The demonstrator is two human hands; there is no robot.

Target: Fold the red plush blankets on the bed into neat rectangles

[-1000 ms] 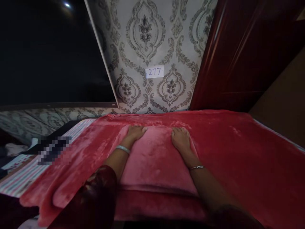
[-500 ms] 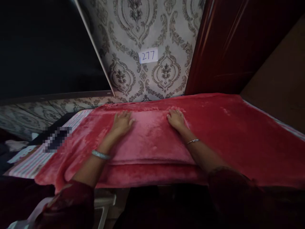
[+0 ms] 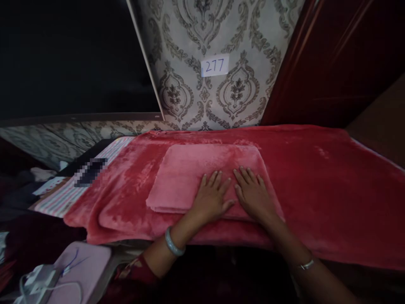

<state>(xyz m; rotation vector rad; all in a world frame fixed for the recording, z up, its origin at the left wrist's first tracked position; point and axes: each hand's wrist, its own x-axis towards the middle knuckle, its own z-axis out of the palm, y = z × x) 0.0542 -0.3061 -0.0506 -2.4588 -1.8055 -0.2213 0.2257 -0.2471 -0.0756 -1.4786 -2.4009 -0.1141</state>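
The folded cloth (image 3: 180, 177), a plush pink rectangle with softly rounded corners, lay in the middle of a velvety red blanket (image 3: 332, 190), left of its wide, smoother right side. The left hand (image 3: 210, 196) and right hand (image 3: 255, 194) rested flat on the cloth's near right part, fingers outstretched, slightly spread, grasping nothing. A moment earlier they had been wide apart towards its far corners; now they lay nearer, side by side.

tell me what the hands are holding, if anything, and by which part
Nothing is held: the left hand and right hand rest open, palms down, on the folded pink cloth.
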